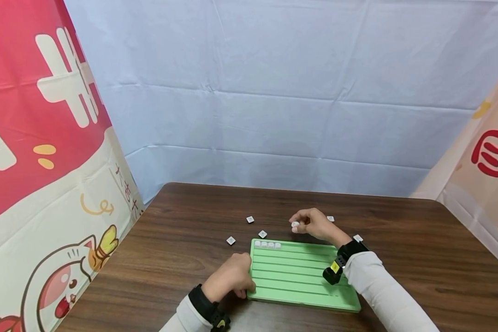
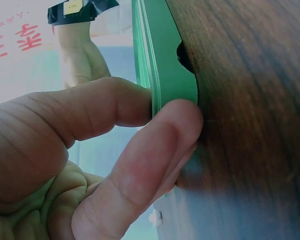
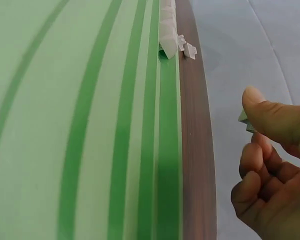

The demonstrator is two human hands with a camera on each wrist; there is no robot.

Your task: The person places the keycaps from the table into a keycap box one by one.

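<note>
A green board (image 1: 299,281) with long parallel grooves lies on the table. Several white keycaps (image 1: 267,245) stand in a row at the left end of its far groove. My left hand (image 1: 231,275) holds the board's left edge, thumb and finger pinching the side wall (image 2: 172,65) in the left wrist view. Beyond the board's far edge, my right hand (image 1: 317,224) pinches one keycap (image 1: 295,224) between thumb and fingers. In the right wrist view that keycap (image 3: 246,120) is mostly hidden by the thumb, and the other fingers are curled.
Loose keycaps lie on the dark wooden table (image 1: 170,258): one at the left (image 1: 231,240), one farther back (image 1: 250,220), one near the board's corner (image 1: 263,234). Two others, a keycap (image 1: 330,219) and a keycap (image 1: 358,238), lie near my right wrist. Hanging cloths (image 1: 274,124) surround the table.
</note>
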